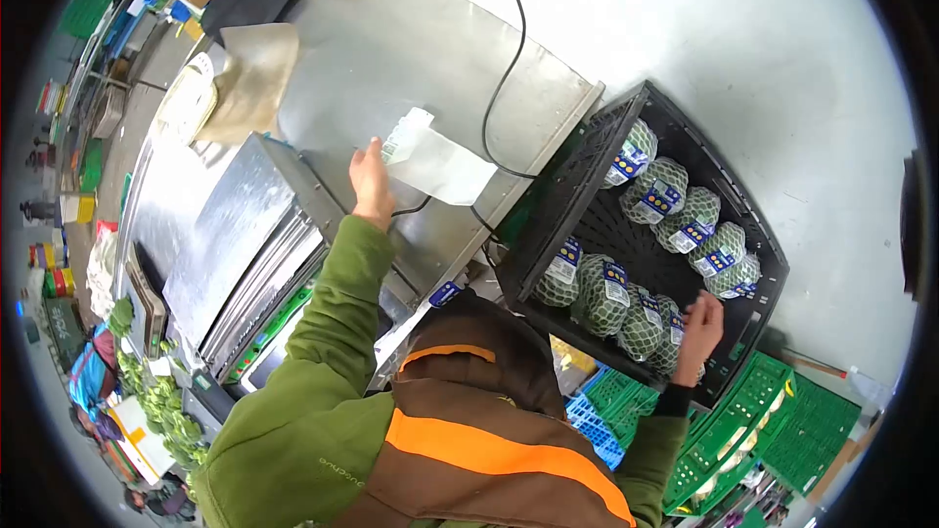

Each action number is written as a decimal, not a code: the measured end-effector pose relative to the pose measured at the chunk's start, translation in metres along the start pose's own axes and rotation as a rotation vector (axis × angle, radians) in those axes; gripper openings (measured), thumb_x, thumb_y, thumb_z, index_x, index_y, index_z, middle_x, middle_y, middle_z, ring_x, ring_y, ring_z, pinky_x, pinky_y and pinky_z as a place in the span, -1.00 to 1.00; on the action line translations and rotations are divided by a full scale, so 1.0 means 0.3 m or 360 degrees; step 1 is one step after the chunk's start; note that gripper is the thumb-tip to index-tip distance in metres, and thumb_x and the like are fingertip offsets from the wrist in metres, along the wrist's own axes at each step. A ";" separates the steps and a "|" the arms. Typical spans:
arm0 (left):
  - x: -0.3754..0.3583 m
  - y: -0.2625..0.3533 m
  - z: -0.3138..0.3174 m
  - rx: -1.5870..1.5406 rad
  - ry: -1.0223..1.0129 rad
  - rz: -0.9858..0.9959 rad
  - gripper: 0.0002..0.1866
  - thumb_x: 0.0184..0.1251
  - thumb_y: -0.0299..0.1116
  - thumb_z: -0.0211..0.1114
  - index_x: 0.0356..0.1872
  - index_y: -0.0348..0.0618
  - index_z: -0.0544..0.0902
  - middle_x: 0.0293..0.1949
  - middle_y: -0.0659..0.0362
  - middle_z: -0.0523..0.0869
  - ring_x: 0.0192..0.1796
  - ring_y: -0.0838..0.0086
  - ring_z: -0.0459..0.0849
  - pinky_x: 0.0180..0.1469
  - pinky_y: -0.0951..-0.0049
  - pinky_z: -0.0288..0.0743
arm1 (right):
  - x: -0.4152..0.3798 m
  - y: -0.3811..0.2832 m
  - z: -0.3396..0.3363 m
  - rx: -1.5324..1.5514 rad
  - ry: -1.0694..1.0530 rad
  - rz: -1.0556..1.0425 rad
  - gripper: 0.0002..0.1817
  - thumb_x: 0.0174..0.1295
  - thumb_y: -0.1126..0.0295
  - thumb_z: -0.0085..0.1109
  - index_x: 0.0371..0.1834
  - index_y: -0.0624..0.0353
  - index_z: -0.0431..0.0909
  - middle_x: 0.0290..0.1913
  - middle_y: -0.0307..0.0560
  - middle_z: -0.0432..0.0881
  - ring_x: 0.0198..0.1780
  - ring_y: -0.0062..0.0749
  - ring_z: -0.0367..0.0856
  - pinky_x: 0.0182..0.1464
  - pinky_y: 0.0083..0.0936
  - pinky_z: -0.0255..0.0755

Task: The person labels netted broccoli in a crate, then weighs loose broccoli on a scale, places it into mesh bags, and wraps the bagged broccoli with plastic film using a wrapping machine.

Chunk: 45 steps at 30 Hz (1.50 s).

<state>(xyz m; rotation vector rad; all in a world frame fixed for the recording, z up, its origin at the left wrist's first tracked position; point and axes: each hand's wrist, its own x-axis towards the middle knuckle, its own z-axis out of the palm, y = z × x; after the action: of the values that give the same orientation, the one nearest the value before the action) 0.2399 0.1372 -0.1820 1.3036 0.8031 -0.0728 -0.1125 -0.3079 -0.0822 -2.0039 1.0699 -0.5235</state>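
left hand (370, 176) w/ fingers stretched out lies on the near end of a clear plastic bag (435, 161) that sits flat on the steel table (391, 49), its long axis running from the hand twd the black crate (753, 225) at right; bag is see-thru w/ faint green print at the corner, cable crossing just beside it. right hand (700, 328) rests fingers spread on a netted green veg pack (657, 337) in the crate's near row, not clamped. pack labels too small to read, hood hides the crate's near-left corner.
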 end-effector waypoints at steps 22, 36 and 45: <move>-1.050 -0.417 -0.926 -0.0312 -0.0312 0.0158 -0.81 0.45 -0.33 0.20 -0.06 -0.20 0.60 -0.23 0.24 0.69 -0.21 0.62 0.63 -0.15 0.59 0.52 | -0.520 -0.248 0.365 -0.0816 -0.0303 -0.1798 -0.49 0.26 0.28 0.22 0.27 0.15 0.40 0.00 0.07 0.55 0.02 0.04 0.52 0.00 -0.15 0.41; -1.160 -0.472 -1.390 -0.0620 0.0024 -0.0043 -0.83 0.43 -0.28 0.24 -0.12 -0.12 0.63 -0.29 0.31 0.68 -0.23 0.66 0.61 -0.18 0.59 0.48 | -0.508 -0.192 0.415 -0.1098 0.0061 -0.1850 -0.55 0.36 0.29 0.10 0.30 0.09 0.40 0.11 -0.01 0.57 0.11 -0.05 0.54 0.05 -0.24 0.43; -1.225 -0.598 -2.090 -0.0734 0.0315 -0.0138 -0.79 0.41 -0.28 0.28 -0.06 -0.15 0.66 -0.24 0.23 0.74 -0.23 0.61 0.67 -0.22 0.58 0.55 | -0.907 -0.316 0.602 0.0248 -0.0715 -0.1283 -0.63 0.35 0.45 0.17 0.18 0.33 0.46 0.02 0.02 0.60 0.02 -0.30 0.59 0.06 -0.44 0.47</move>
<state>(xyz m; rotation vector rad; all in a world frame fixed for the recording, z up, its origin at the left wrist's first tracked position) -0.4191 0.4909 -0.1488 0.8470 0.9782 0.1674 -0.0978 0.0304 -0.1140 -2.2136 -0.0784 -0.4959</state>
